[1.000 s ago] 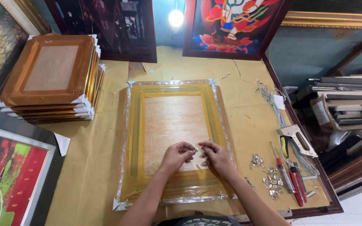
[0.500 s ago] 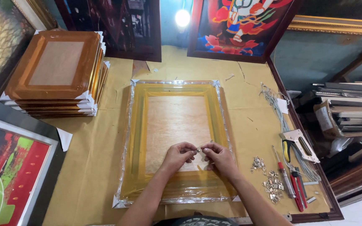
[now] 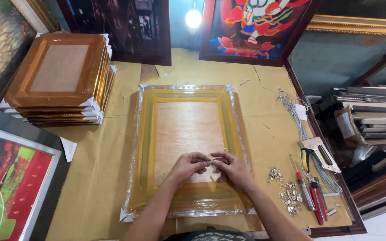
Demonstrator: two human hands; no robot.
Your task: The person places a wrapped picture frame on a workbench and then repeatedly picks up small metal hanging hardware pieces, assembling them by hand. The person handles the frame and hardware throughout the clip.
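A gold picture frame point(image 3: 146, 147), wrapped in clear plastic, lies face down on the brown-paper table with its wooden backing board point(image 3: 186, 129) showing. My left hand point(image 3: 187, 165) and my right hand point(image 3: 229, 167) meet over the lower part of the board. Their fingertips pinch a small silver metal piece point(image 3: 211, 161) between them. Both forearms reach in from the bottom edge.
A stack of gold frames point(image 3: 59, 76) stands at the back left. A colourful framed painting point(image 3: 10, 187) lies at the left. At the right are small metal hangers point(image 3: 289, 196), red-handled tools point(image 3: 313, 203), a staple gun point(image 3: 320, 151) and wire point(image 3: 291, 107). Framed pictures lean at the back.
My hands stay together over the board, working the small metal piece; the view has shifted slightly. The frame has not moved.
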